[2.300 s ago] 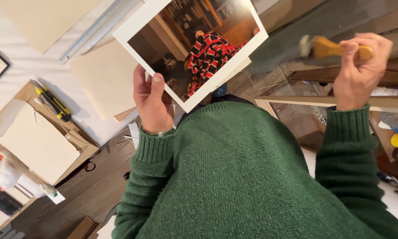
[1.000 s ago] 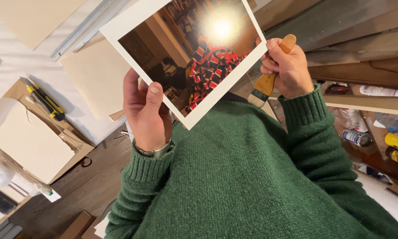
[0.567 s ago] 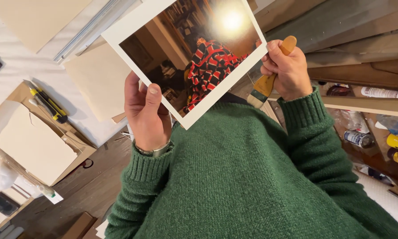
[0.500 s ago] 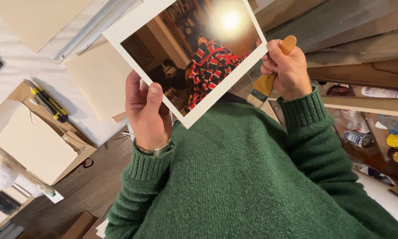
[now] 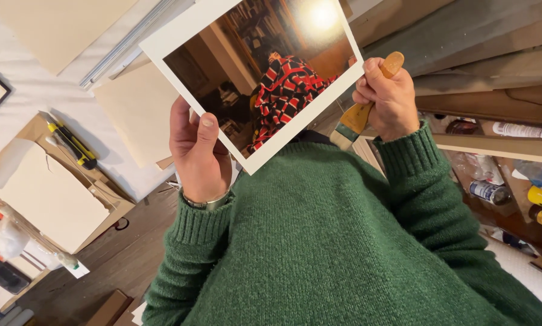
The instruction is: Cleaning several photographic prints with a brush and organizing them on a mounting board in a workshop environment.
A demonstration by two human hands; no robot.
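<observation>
— Two hands up now: the right hand (image 5: 386,99), brush (image 5: 367,108) gripped in its fist, has come in to the photo print's (image 5: 256,75) edge.
— And the left hand (image 5: 197,151)?
— Still pinching its lower corner, above the desk (image 5: 35,96).

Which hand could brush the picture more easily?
The right hand, probably. It already grips the wooden-handled brush at the edge of the photo print. The left hand is busy gripping the print's lower edge, thumb on its face.
</observation>
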